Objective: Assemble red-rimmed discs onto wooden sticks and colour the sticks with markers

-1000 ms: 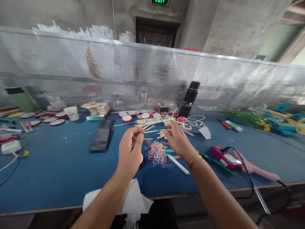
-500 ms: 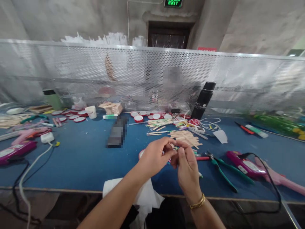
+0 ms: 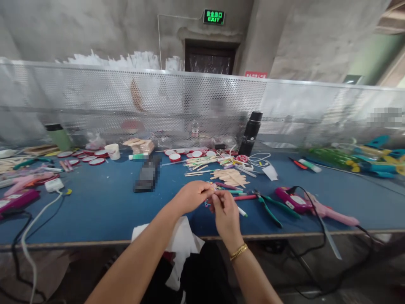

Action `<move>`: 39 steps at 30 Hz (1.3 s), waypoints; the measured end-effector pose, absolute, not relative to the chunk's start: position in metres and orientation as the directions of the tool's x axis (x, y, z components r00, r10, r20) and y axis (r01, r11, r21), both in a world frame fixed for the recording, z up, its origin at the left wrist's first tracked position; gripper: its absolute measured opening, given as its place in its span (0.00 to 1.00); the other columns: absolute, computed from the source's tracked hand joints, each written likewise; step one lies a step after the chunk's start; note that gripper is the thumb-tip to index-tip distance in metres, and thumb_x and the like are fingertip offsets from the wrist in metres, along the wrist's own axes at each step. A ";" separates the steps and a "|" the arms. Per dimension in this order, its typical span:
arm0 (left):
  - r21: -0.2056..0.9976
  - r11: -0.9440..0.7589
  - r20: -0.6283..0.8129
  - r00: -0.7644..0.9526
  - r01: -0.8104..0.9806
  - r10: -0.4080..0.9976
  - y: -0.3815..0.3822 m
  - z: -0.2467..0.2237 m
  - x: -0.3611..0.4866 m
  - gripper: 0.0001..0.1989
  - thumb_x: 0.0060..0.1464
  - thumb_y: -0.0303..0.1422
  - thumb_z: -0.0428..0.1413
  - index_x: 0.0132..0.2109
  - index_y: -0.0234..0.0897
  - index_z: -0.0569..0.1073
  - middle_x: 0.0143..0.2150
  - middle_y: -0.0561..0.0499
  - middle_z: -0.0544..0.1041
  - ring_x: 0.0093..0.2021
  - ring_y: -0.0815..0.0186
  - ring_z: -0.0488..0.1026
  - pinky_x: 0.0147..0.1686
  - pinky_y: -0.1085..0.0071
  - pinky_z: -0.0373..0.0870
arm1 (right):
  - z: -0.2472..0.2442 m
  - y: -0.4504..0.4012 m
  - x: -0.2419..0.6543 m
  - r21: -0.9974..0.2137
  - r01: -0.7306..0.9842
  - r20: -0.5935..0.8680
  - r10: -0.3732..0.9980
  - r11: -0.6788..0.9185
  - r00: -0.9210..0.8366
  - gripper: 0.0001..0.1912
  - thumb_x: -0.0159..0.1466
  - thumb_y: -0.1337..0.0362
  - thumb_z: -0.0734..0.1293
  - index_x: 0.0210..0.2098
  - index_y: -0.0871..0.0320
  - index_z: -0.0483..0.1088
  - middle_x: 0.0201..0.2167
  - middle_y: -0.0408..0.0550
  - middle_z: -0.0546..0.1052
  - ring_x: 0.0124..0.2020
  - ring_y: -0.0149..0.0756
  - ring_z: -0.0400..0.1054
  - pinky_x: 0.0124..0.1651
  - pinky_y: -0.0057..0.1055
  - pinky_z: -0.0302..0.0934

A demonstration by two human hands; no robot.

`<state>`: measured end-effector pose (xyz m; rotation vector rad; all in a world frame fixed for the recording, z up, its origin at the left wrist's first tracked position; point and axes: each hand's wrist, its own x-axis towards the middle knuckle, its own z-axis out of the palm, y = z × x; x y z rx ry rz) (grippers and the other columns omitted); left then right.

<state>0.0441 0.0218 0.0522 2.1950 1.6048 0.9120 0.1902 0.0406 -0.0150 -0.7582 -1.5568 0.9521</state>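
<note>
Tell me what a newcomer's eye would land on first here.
Probably the left hand and right hand, fingertips close together over the near middle of the blue table. Next, the tall black bottle toward the far side, before the perforated metal screen, and the glowing green exit sign high on the wall behind.

This looks like a craft workshop: a blue workbench [image 3: 95, 211] carries wooden sticks [image 3: 230, 177], green-handled pliers [image 3: 268, 209] and a purple-and-pink corded tool [image 3: 292, 200], all toward four o'clock. Behind, a perforated metal screen [image 3: 164, 99] runs from nine through twelve to three, with a rough concrete wall [image 3: 95, 29] at ten and a lit exit sign [image 3: 214, 17] at twelve.
</note>
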 end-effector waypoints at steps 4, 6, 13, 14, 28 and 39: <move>0.725 -0.361 0.239 0.277 0.586 0.931 0.026 0.052 0.042 0.17 0.63 0.40 0.51 0.27 0.36 0.69 0.27 0.54 0.73 0.30 0.67 0.69 0.34 0.72 0.64 | -0.017 0.039 0.193 -0.880 -0.113 0.476 0.857 0.462 -0.198 0.12 0.70 0.53 0.63 0.38 0.54 0.66 0.30 0.44 0.76 0.27 0.33 0.70 0.33 0.32 0.67; 0.770 -0.345 0.214 0.293 0.536 0.932 0.027 0.053 0.042 0.20 0.63 0.45 0.51 0.28 0.36 0.69 0.26 0.54 0.72 0.29 0.67 0.67 0.33 0.72 0.64 | -0.017 0.040 0.191 -0.874 -0.173 0.482 0.851 0.453 -0.209 0.11 0.70 0.54 0.62 0.39 0.54 0.66 0.28 0.42 0.76 0.26 0.33 0.70 0.31 0.31 0.66; 0.876 -0.262 0.142 0.302 0.404 0.943 0.029 0.048 0.042 0.25 0.61 0.55 0.51 0.34 0.36 0.68 0.26 0.55 0.70 0.27 0.69 0.64 0.29 0.72 0.61 | -0.019 0.050 0.187 -0.869 -0.252 0.484 0.837 0.426 -0.256 0.10 0.71 0.54 0.60 0.39 0.52 0.61 0.22 0.38 0.73 0.19 0.31 0.66 0.25 0.29 0.62; 0.877 -0.255 0.132 0.305 0.407 0.943 0.030 0.047 0.041 0.25 0.60 0.56 0.51 0.34 0.37 0.68 0.26 0.55 0.70 0.26 0.69 0.63 0.28 0.73 0.60 | -0.019 0.051 0.187 -0.869 -0.252 0.484 0.837 0.426 -0.257 0.10 0.71 0.53 0.59 0.38 0.52 0.61 0.21 0.38 0.73 0.19 0.31 0.65 0.24 0.29 0.62; 0.695 -0.381 0.291 0.247 0.610 0.924 0.044 0.041 0.022 0.13 0.54 0.42 0.59 0.30 0.36 0.74 0.29 0.54 0.74 0.32 0.66 0.69 0.36 0.72 0.64 | -0.028 0.061 0.183 -0.889 -0.233 0.446 0.863 0.395 -0.237 0.11 0.64 0.52 0.65 0.37 0.53 0.65 0.27 0.44 0.79 0.26 0.36 0.74 0.30 0.32 0.67; 0.699 -0.414 0.323 0.259 0.583 0.910 0.044 0.037 0.025 0.17 0.57 0.43 0.56 0.26 0.36 0.69 0.24 0.56 0.70 0.28 0.68 0.65 0.31 0.72 0.62 | -0.028 0.061 0.185 -0.880 -0.200 0.470 0.847 0.430 -0.249 0.14 0.65 0.50 0.63 0.32 0.53 0.67 0.23 0.42 0.75 0.25 0.34 0.68 0.31 0.31 0.64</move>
